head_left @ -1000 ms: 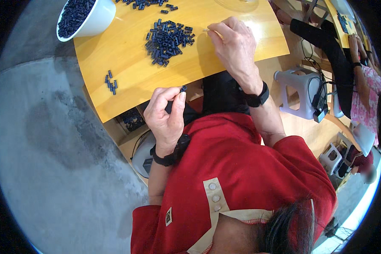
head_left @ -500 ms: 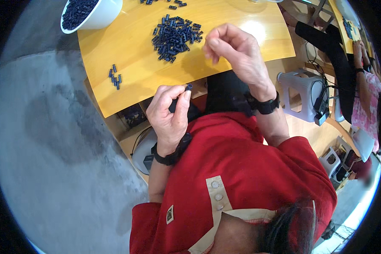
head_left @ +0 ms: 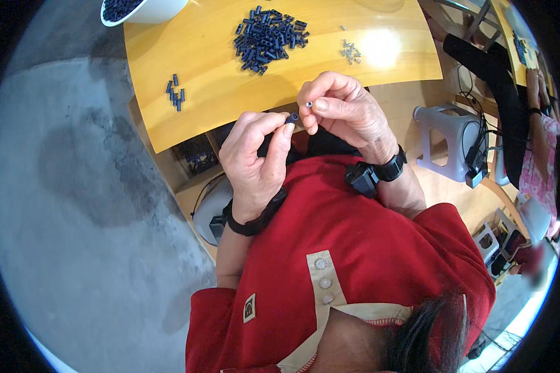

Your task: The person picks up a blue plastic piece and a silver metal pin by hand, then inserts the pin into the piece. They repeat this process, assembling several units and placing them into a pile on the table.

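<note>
Between the thumb and forefinger of my left hand (head_left: 252, 152) is a short dark blue plastic tube (head_left: 292, 117), its hollow end showing. My right hand (head_left: 347, 115) pinches a tiny silvery metal piece (head_left: 309, 104), too small to name exactly. The two pieces are close together but apart, just off the table's near edge. Beyond them, a heap of the same dark tubes (head_left: 269, 40) lies on the yellow table (head_left: 211, 93). A small scatter of silvery pieces (head_left: 350, 52) lies right of the heap.
A few dark tubes (head_left: 175, 93) lie apart at the table's left. A white bowl (head_left: 158, 11) of dark tubes stands at the far left corner. On the right are a pale plastic stool (head_left: 445, 140), black cables (head_left: 476, 140) and another person's arm (head_left: 537, 133).
My right hand has come down and left toward my left hand, and the silvery piece now shows in its pinch. My left hand, still holding the tube, has shifted slightly up and right.
</note>
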Motion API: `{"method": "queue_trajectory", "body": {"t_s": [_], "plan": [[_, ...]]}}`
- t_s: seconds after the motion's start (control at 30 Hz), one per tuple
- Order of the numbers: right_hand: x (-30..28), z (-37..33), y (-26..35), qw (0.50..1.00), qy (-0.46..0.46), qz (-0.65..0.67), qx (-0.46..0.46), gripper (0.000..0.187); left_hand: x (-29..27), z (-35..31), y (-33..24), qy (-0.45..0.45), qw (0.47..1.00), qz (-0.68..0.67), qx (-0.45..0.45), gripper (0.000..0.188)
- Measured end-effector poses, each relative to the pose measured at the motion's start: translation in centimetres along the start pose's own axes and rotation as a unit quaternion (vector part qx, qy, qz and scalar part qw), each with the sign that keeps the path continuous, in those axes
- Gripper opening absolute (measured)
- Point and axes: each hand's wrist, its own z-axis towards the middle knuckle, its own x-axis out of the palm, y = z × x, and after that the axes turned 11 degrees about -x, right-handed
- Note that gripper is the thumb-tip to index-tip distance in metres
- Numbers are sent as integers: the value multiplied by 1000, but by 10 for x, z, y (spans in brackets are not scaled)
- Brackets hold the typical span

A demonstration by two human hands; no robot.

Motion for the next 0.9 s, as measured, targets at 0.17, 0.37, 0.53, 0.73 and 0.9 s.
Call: {"method": "queue_trajectory", "body": {"t_s": [0.17,0.37,0.53,0.73,0.9], "plan": [[14,-4,8,993,-22,-112,-36,12,0,-2,-4,-3,1000,16,0,12],[29,-5,13,962,-30,-258,-83,14,-2,0,-5,-12,995,92,47,14],[33,-4,17,954,-12,-287,-86,11,-4,2,-5,-10,986,142,82,16],[39,4,35,868,77,-481,-101,10,-10,7,-4,13,956,225,189,25],[19,20,39,944,112,-290,110,19,-13,9,-3,54,959,192,199,26]]}}
